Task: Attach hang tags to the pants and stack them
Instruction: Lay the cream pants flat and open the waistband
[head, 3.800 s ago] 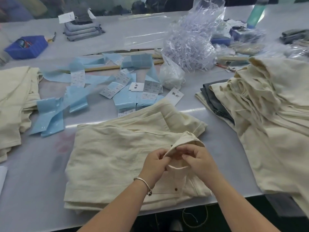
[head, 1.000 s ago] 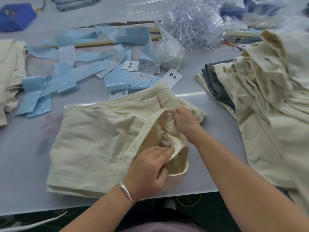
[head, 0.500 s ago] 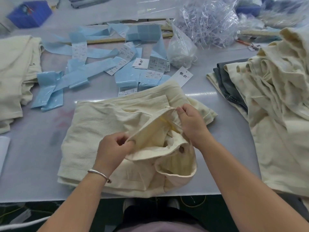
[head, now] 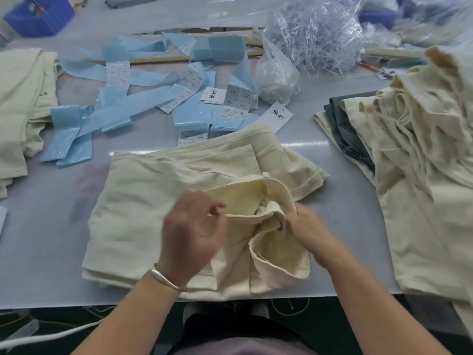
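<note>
Folded cream pants (head: 153, 216) lie on the table in front of me, their waistband (head: 256, 198) turned open at the right. My left hand (head: 190, 234) is blurred over the waistband's left part, fingers curled near the fabric edge; whether it pinches the cloth is unclear. My right hand (head: 307, 229) grips the waistband's right end by the button. A white hang tag (head: 279, 116) with black characters lies just beyond the pants. More tags and blue paper strips (head: 133, 103) are scattered further back.
A heap of cream pants (head: 422, 175) with a grey pair (head: 343, 124) under it fills the right side. Another cream stack (head: 20, 98) lies at left. A bag of clear plastic fasteners (head: 314, 34) and a blue bin (head: 38, 16) stand at the back.
My right hand has slid down the waistband toward me to the button end. My left hand has shifted right and lifted, now blurred with motion. The waistband opening has narrowed.
</note>
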`<state>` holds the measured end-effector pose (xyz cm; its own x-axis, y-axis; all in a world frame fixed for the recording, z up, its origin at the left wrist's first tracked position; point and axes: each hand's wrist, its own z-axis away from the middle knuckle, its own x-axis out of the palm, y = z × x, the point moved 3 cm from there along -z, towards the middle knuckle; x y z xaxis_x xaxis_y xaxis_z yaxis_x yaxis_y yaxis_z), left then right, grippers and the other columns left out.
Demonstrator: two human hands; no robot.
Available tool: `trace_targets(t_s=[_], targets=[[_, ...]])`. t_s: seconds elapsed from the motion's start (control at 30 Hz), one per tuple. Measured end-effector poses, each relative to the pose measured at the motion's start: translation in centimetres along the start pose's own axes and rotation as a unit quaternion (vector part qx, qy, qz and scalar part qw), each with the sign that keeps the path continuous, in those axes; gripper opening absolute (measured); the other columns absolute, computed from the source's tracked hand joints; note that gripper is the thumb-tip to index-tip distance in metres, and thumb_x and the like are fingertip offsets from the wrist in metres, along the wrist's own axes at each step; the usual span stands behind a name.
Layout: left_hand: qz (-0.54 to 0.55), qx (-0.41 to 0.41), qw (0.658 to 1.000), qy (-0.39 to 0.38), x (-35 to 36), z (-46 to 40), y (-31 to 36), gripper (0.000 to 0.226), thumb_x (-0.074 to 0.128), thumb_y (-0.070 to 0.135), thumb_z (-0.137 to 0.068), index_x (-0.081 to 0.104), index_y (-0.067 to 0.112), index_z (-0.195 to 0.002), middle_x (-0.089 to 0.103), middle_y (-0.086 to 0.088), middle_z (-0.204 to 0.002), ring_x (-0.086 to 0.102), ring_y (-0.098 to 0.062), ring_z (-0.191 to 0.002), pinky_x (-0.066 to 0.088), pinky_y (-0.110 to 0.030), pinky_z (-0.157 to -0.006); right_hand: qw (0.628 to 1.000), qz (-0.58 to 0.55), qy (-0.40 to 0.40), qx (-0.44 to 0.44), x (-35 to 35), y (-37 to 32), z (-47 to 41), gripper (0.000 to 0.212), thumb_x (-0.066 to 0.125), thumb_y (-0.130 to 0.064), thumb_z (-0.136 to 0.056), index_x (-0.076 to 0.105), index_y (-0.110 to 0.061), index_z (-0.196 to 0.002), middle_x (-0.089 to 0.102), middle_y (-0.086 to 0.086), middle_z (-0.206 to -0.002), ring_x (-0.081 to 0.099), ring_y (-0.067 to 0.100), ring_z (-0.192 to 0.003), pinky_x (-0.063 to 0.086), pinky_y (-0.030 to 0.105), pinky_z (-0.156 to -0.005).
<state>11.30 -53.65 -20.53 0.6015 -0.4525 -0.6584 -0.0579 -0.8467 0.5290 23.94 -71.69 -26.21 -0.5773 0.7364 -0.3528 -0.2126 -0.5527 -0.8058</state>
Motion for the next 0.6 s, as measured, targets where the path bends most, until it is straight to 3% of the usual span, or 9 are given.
trace_targets(t_s=[0.07, 0.13, 0.17, 0.23, 0.3, 0.4, 0.5, 0.57, 0.6], targets=[[0.054, -0.056, 0.982, -0.174, 2.0, 0.3, 2.2, 0.027, 0.06, 0.053, -0.08, 0.065, 0.028, -0.074, 0.06, 0.015, -0.062, 0.055, -0.002, -0.058, 0.042, -0.017, -0.052, 0.996, -0.053, -0.041, 0.054, 0.8, 1.1, 1.1, 0.024, 0.05, -0.03, -0.096, 0.07, -0.023, -0.086, 0.073, -0.005, -0.085, 0.067, 0.018, -0.089, 0.054, 0.034, -0.075], [-0.032, -0.129, 0.946, -0.295, 4.0, 1.0, 2.7, 0.046, 0.051, 0.079, -0.069, 0.061, 0.034, -0.076, 0.062, 0.018, -0.066, 0.058, 0.001, -0.062, 0.041, -0.017, -0.051, 0.993, -0.076, -0.077, 0.039, 1.1, 1.7, 1.6, 0.018, 0.055, -0.021, -0.092, 0.072, -0.026, -0.092, 0.075, -0.005, -0.089, 0.07, 0.019, -0.092, 0.056, 0.034, -0.076], [-0.07, -0.152, 0.93, -0.328, 4.8, 1.2, 2.4, 0.046, 0.054, 0.077, -0.067, 0.061, 0.035, -0.082, 0.065, 0.016, -0.072, 0.06, 0.0, -0.068, 0.045, -0.02, -0.055, 0.99, -0.093, -0.105, 0.021, 1.0, 1.6, 1.9, 0.025, 0.058, -0.012, -0.084, 0.072, -0.029, -0.096, 0.075, -0.004, -0.093, 0.07, 0.019, -0.093, 0.056, 0.033, -0.076], [-0.063, -0.222, 0.896, -0.379, 5.7, 1.5, 1.7, 0.031, 0.066, 0.051, -0.07, 0.065, 0.028, -0.09, 0.068, 0.008, -0.078, 0.064, -0.012, -0.076, 0.054, -0.031, -0.063, 0.977, -0.112, -0.18, 0.009, 0.5, 1.7, 2.8, 0.048, 0.058, -0.007, -0.069, 0.068, -0.041, -0.102, 0.074, -0.006, -0.099, 0.07, 0.017, -0.093, 0.055, 0.029, -0.07], [0.022, -0.305, 0.859, -0.412, 6.0, 2.2, 1.0, 0.025, 0.069, 0.029, -0.071, 0.068, 0.025, -0.096, 0.07, 0.004, -0.08, 0.066, -0.016, -0.078, 0.058, -0.038, -0.071, 0.967, -0.096, -0.235, 0.026, -0.1, 2.3, 3.4, 0.055, 0.062, -0.007, -0.067, 0.064, -0.046, -0.107, 0.071, -0.008, -0.102, 0.07, 0.016, -0.091, 0.056, 0.03, -0.064], [0.232, -0.384, 0.791, -0.416, 5.9, 3.5, 0.7, 0.045, 0.075, 0.008, -0.07, 0.066, 0.025, -0.111, 0.075, 0.002, -0.096, 0.071, -0.016, -0.089, 0.059, -0.036, -0.081, 0.959, -0.074, -0.269, 0.052, -0.7, 3.2, 4.4, 0.058, 0.07, -0.011, -0.064, 0.06, -0.037, -0.115, 0.068, -0.007, -0.109, 0.068, 0.019, -0.095, 0.058, 0.036, -0.064], [0.382, -0.411, 0.728, -0.394, 5.4, 4.4, 0.9, 0.052, 0.075, -0.007, -0.073, 0.064, 0.015, -0.118, 0.073, -0.004, -0.108, 0.069, -0.021, -0.102, 0.057, -0.035, -0.088, 0.985, -0.053, -0.163, 0.024, -0.3, 3.4, 5.0, 0.059, 0.077, -0.014, -0.063, 0.053, -0.028, -0.115, 0.063, -0.002, -0.111, 0.065, 0.015, -0.094, 0.059, 0.032, -0.072], [0.434, -0.428, 0.711, -0.35, 5.1, 5.2, 0.7, 0.057, 0.075, -0.01, -0.071, 0.059, 0.009, -0.122, 0.072, -0.01, -0.111, 0.069, -0.026, -0.105, 0.057, -0.034, -0.086, 0.99, 0.062, 0.053, -0.114, -0.4, 2.3, 5.8, 0.051, 0.081, -0.011, -0.066, 0.049, -0.021, -0.104, 0.058, -0.004, -0.105, 0.058, 0.011, -0.089, 0.051, 0.019, -0.076], [0.46, -0.438, 0.7, -0.326, 5.1, 5.6, 0.7, 0.059, 0.075, -0.01, -0.07, 0.056, 0.007, -0.124, 0.071, -0.013, -0.112, 0.068, -0.028, -0.106, 0.057, -0.033, -0.085, 0.958, 0.13, 0.139, -0.217, -0.3, 1.4, 6.6, 0.048, 0.082, -0.008, -0.066, 0.05, -0.019, -0.101, 0.056, -0.005, -0.101, 0.054, 0.011, -0.086, 0.046, 0.016, -0.075]])
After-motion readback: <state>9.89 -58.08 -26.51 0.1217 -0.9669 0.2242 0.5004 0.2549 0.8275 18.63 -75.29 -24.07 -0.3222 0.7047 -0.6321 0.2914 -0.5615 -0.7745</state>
